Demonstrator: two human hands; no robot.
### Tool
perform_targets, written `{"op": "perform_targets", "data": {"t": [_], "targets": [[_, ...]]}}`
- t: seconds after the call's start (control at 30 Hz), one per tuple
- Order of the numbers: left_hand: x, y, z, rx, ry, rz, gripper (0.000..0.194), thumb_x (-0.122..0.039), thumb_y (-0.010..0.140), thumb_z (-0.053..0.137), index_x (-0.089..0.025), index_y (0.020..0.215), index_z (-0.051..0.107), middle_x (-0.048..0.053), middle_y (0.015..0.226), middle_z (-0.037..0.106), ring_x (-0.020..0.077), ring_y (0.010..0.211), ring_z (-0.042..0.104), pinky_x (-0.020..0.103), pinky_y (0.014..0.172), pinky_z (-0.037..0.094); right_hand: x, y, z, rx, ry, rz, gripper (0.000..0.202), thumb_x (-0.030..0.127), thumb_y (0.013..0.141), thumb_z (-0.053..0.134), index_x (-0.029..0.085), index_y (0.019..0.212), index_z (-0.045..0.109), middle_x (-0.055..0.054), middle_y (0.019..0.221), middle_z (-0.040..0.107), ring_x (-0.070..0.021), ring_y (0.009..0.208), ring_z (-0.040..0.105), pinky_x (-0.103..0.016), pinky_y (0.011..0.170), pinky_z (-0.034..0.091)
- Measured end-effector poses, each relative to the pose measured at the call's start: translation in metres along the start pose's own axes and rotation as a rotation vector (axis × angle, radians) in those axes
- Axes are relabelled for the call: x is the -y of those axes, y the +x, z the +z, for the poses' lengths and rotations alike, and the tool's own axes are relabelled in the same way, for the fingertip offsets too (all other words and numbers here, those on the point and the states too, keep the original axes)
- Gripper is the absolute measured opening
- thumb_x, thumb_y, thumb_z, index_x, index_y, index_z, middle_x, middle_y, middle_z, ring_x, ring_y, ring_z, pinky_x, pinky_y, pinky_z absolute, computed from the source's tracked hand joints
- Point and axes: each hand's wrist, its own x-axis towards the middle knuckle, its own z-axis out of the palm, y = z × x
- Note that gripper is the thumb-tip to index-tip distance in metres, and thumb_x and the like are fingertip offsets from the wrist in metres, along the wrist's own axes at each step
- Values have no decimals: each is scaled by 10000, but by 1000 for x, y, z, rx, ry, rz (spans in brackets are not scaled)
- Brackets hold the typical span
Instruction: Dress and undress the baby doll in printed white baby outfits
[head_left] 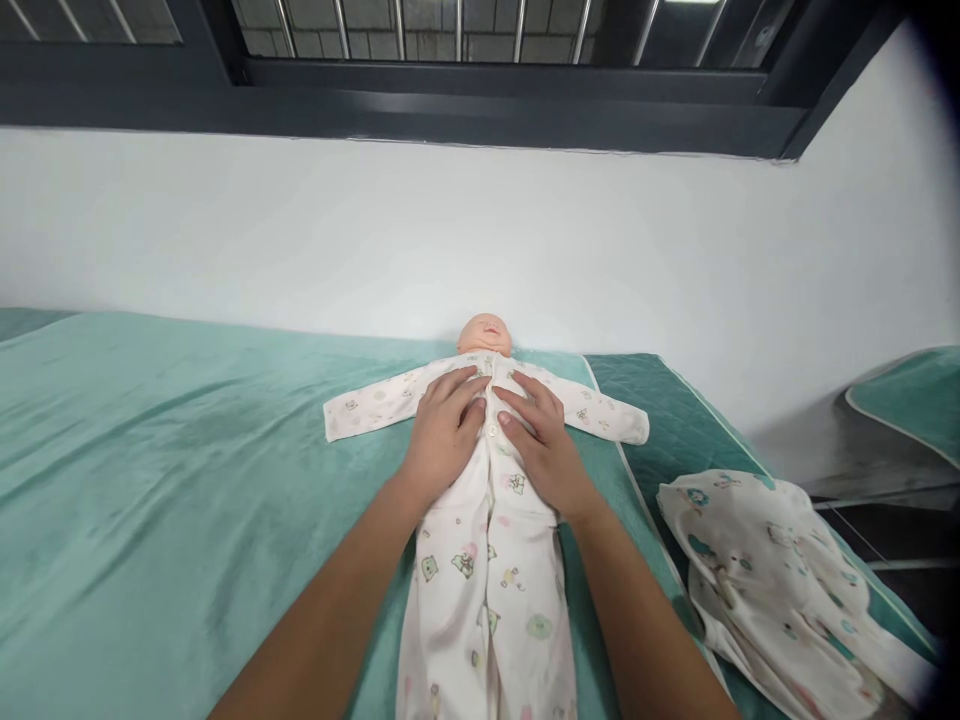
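A baby doll [485, 335] lies on its back, its head by the wall, in a white baby onesie [491, 560] printed with small animals. Both long sleeves stretch out sideways, and the legs run down toward me. My left hand [448, 430] rests on the chest left of the front opening, fingers extended over the cloth. Across the button line, my right hand [541, 440] lies on the chest with fingers apart. A button [493, 432] shows between the two hands. Neither hand visibly grips the cloth.
A green sheet [187, 480] covers the bed under the doll. To the right, a crumpled white printed garment [772, 580] lies on a darker quilted mat [675, 430]. Behind stands a white wall [300, 230] below a barred window. A green padded flap [915, 400] juts in at far right.
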Motion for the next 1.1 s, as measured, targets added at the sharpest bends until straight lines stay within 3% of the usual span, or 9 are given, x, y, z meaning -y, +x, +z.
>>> {"op": "perform_targets", "data": {"t": [0.37,0.63,0.87,1.1], "targets": [[2,0,1,-3,7,7,352,-235,979,454,-252,1289,621,39,1399,562,207,1321,455,421,1154,353,-3,-1,1,42,-203,-83,410,428,999,438,345,1382,556,-17,1575,334,-258,1485,199,-538,1217,234],[-1,-2,1,13,51,22,367,-253,997,411,-294,1292,626,36,1407,549,225,1327,444,449,1135,371,8,-3,3,48,-366,-112,422,385,1013,386,299,1407,511,-62,1577,322,-313,1481,198,-605,1180,258],[0,-3,2,15,67,48,386,-213,982,435,-346,1275,647,30,1421,532,229,1335,440,458,1129,378,5,-3,7,-49,-216,-56,347,388,977,480,297,1310,517,-67,1480,424,-248,1415,320,-499,1164,328],[3,-6,3,0,87,109,396,-155,955,449,-343,1205,694,20,1446,514,244,1355,424,481,1121,387,2,-4,11,-170,-59,6,368,364,900,596,269,1241,494,-74,1355,516,-235,1303,451,-478,1133,347]]}}
